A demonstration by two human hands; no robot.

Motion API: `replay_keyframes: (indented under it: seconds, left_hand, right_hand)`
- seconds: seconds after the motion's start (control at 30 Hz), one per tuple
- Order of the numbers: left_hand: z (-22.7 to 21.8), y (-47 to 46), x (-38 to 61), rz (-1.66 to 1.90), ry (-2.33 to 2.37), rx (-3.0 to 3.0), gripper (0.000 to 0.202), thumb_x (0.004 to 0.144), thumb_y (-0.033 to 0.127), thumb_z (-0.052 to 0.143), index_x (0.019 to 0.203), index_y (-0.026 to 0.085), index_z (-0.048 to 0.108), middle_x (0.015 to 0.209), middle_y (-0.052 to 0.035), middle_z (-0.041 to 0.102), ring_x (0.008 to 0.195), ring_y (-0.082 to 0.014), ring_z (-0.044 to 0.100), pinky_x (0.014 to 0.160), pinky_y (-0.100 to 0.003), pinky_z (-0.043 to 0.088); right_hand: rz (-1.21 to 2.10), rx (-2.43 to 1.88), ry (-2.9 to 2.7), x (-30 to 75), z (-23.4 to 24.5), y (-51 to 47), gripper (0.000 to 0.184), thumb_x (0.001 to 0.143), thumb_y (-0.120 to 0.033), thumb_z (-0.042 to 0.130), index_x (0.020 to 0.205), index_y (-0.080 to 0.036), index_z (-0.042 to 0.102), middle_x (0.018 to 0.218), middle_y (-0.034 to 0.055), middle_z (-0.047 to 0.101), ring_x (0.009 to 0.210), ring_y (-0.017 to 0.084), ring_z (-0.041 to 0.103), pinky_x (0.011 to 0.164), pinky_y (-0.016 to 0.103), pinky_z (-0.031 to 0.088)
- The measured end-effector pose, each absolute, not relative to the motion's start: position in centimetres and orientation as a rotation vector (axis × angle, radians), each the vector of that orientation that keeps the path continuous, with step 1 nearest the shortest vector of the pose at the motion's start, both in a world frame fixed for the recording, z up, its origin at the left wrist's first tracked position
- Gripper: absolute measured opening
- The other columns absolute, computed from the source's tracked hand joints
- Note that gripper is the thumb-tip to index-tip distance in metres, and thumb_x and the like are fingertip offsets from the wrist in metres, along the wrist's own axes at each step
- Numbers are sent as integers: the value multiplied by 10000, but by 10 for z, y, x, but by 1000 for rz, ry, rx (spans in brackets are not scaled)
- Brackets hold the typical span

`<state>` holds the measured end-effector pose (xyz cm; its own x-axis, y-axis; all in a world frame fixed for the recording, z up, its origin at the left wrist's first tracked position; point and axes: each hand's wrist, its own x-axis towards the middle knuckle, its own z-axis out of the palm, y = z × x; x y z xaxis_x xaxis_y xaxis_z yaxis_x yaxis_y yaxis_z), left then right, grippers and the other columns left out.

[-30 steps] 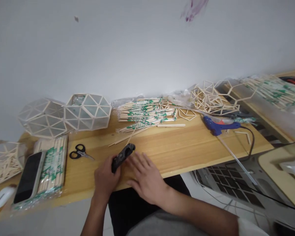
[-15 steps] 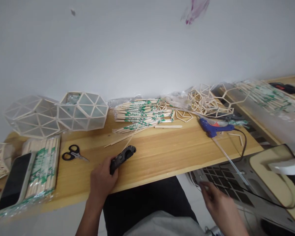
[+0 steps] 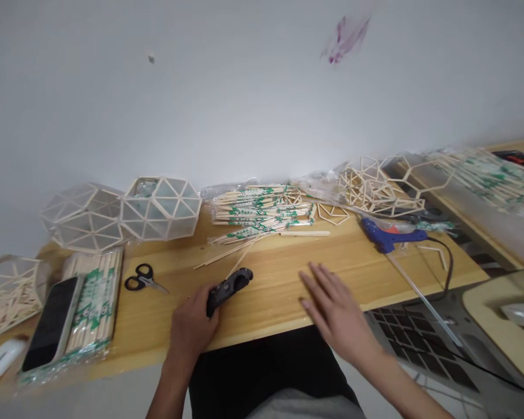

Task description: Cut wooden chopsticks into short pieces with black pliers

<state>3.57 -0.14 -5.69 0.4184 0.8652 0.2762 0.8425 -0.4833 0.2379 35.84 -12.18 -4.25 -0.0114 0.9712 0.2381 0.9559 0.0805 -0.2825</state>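
My left hand point(image 3: 191, 327) is closed around the handle of a black cutting tool point(image 3: 229, 287) that rests on the wooden table point(image 3: 279, 273), its head pointing up and to the right. My right hand point(image 3: 334, 308) is stretched flat over the table's front edge with fingers spread, holding nothing. A heap of wrapped wooden sticks point(image 3: 259, 210) lies behind the tool, with loose sticks point(image 3: 227, 254) trailing toward it.
Black scissors point(image 3: 143, 279), a stick pack point(image 3: 94, 297) and a phone point(image 3: 51, 323) lie at left. Two geodesic stick shells point(image 3: 126, 210) stand by the wall. Stick frames point(image 3: 378, 185) and a blue glue gun point(image 3: 393, 236) with cord lie at right. A machine point(image 3: 441, 331) stands below right.
My right hand dropped off the table to the lower right, then came back up to the table edge, fingers spread. The left hand kept its grip on the tool.
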Motion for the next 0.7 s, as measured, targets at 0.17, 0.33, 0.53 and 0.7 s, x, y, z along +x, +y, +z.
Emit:
replay_keyframes:
  seconds: [0.17, 0.33, 0.53, 0.7]
  left_hand:
    - [-56, -3, 34, 555, 1568, 2522, 349, 790, 134, 545, 1099, 217, 684, 1006, -64, 788, 853, -243, 746, 756, -321, 556]
    - [-51, -4, 36, 585, 1590, 2500, 304, 812, 140, 548, 1080, 206, 676, 997, -75, 773, 858, -252, 736, 757, -340, 559]
    - [-48, -2, 40, 741, 1569, 2447, 337, 834, 102, 527, 1129, 202, 655, 1068, -84, 744, 946, -241, 717, 829, -332, 554]
    - [-41, 9, 44, 593, 1441, 2415, 353, 836, 79, 522, 1122, 216, 677, 1061, -68, 760, 950, -234, 724, 836, -333, 565]
  right_hand:
    - [-248, -1984, -1684, 410, -39, -119, 208, 982, -312, 555, 964, -197, 728, 906, 89, 736, 952, 281, 679, 1109, 620, 406]
    - [-71, -1709, -1734, 402, -27, -56, 298, 988, -169, 433, 997, -195, 730, 1040, 120, 734, 981, 246, 690, 867, 402, 573]
    - [105, -1548, -1846, 364, -5, -10, 238, 1019, -280, 534, 1182, -178, 673, 1083, 121, 743, 1030, 265, 688, 926, 439, 570]
    - [-5, -1377, -1998, 342, 10, -6, 292, 1020, -259, 544, 1285, -194, 648, 1325, 153, 642, 1298, 291, 564, 1106, 533, 468]
